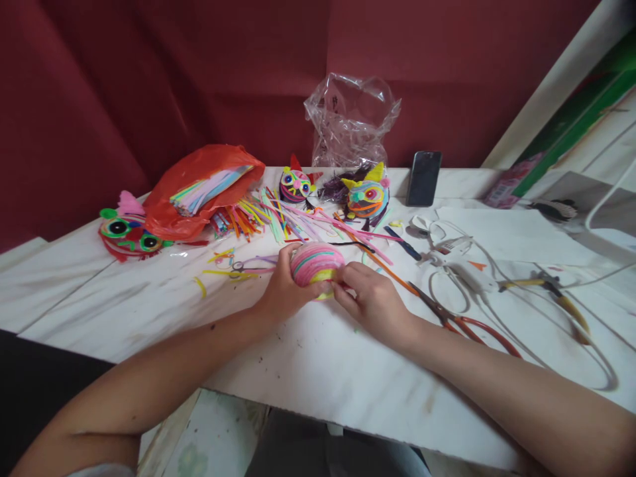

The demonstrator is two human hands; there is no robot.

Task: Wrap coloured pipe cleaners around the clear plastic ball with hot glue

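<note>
A round ball (317, 260) wrapped in pink, teal and yellow strands is held over the white marbled table (308, 371). My left hand (289, 283) wraps round its left side, with the thumb along the lower front. At the ball's lower right, my right hand (368, 297) has its fingers pinched together against the yellow part. A bit of red shows by those fingertips, too small to make out. Behind the ball lie loose pipe cleaners (342, 224) in many colours.
Scissors (450, 318), a white glue gun (472, 275) with its cable and yellow-handled pliers (566, 301) lie right. Behind stand a phone (424, 179), a clear bag (352, 126) and decorated balls (368, 197). A red bag (203, 179) sits at back left.
</note>
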